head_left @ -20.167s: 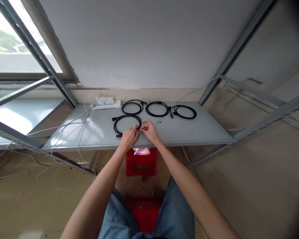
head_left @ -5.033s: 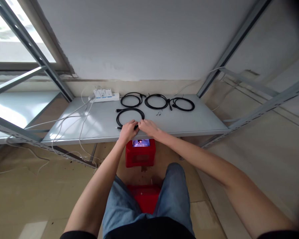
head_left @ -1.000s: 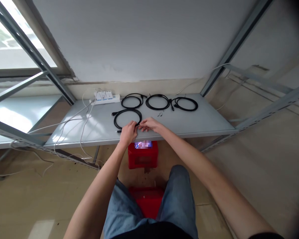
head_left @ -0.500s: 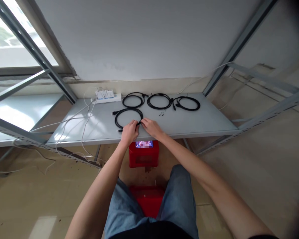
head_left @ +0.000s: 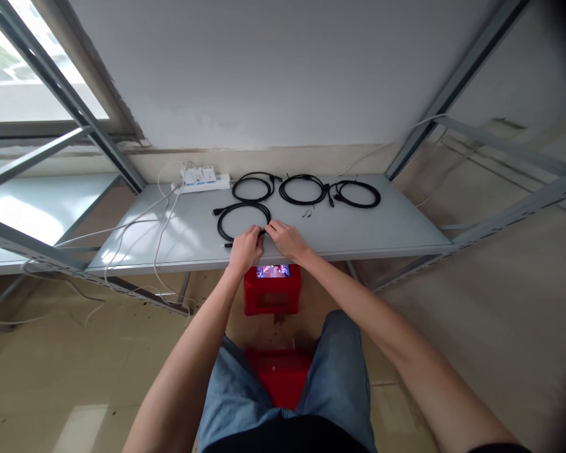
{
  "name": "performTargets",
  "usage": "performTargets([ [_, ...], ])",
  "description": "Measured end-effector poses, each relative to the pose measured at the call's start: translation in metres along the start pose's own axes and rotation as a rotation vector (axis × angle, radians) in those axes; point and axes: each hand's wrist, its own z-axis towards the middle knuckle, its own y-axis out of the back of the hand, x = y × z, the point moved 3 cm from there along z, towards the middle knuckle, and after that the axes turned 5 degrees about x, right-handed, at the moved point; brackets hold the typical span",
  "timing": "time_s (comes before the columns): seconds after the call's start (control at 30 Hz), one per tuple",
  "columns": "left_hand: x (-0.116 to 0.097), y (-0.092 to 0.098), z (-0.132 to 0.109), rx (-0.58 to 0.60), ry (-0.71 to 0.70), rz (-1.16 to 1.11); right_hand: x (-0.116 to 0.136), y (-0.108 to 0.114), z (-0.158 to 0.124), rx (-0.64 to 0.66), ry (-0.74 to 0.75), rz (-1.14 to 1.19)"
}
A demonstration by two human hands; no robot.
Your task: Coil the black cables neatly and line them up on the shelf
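A coiled black cable (head_left: 219, 223) lies near the front edge of the shelf, its connector ends pointing left. My left hand (head_left: 246, 246) is closed on the near right part of this coil. Right beside it, the fingers of my right hand (head_left: 284, 239) are pinched together at the coil's right side. Whatever is between those fingertips is hidden. Behind are more black coils: a left one (head_left: 236, 189), a middle one (head_left: 283, 192) and a right one (head_left: 376, 200). Small bent black pieces (head_left: 307, 214), like wire ties, rest to the right of my hands.
A white power strip (head_left: 202, 185) with plugged-in adapters stands at the back left, and white cords (head_left: 160, 236) hang over the front edge. Metal uprights (head_left: 417, 141) frame the shelf (head_left: 382, 236). Below is a red stool (head_left: 272, 302) bearing a lit screen (head_left: 273, 271).
Both hands stay at the same part of the coil, with the right fingers shifted slightly. The whole view has tilted a little; the coils lie as before.
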Motion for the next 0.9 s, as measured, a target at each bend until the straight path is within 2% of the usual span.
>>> performTargets([
  [0.27, 0.001, 0.0, 0.0, 0.006, 0.01, -0.026, -0.009, -0.011, 0.003, -0.115, -0.099, 0.144],
  [0.7, 0.0, 0.0, 0.0, 0.008, 0.023, -0.011, -0.01, -0.01, 0.003, -0.102, -0.132, 0.199],
  [0.9, -0.001, 0.001, 0.0, 0.013, 0.027, -0.006, -0.012, -0.008, 0.004, -0.081, -0.165, 0.317],
])
